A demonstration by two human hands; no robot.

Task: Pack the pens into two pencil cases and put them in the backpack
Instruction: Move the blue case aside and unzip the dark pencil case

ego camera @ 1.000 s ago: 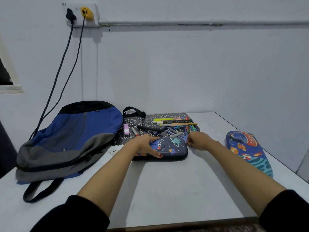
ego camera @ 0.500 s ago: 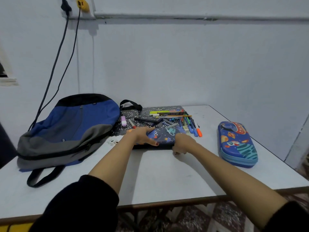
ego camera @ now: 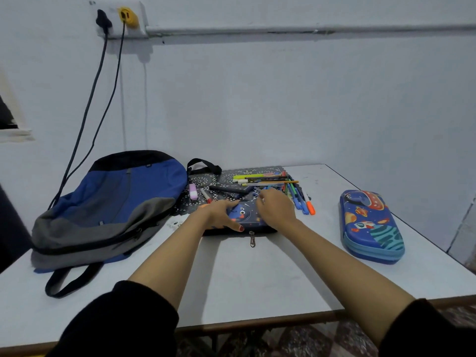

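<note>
A dark blue pencil case [ego camera: 246, 219] with a cartoon face lies closed at the table's middle, its zipper pull [ego camera: 252, 239] hanging off the front edge. My left hand [ego camera: 219, 215] rests flat on its left half, thumb at the front edge. My right hand [ego camera: 277, 211] hovers over its right half with fingers curled near the far edge; I cannot tell whether they hold anything. Behind it, loose pens [ego camera: 270, 179] are piled on a black patterned mat [ego camera: 203, 180]. A second, bright blue space-print pencil case [ego camera: 371, 228] lies closed on the right. The blue and grey backpack [ego camera: 110, 202] lies on the left.
A pink highlighter [ego camera: 193, 195], a red-tipped marker [ego camera: 206, 196] and a black marker [ego camera: 226, 189] lie on the mat. An orange-capped pen [ego camera: 310, 208] points toward me. Two cables [ego camera: 85, 119] hang from a wall socket [ego camera: 121, 19] behind the backpack. The white table [ego camera: 257, 279] ends near me.
My right hand left the case's front edge and rose over its right half. The zipper pull now lies at the front middle. My left hand stayed on the case.
</note>
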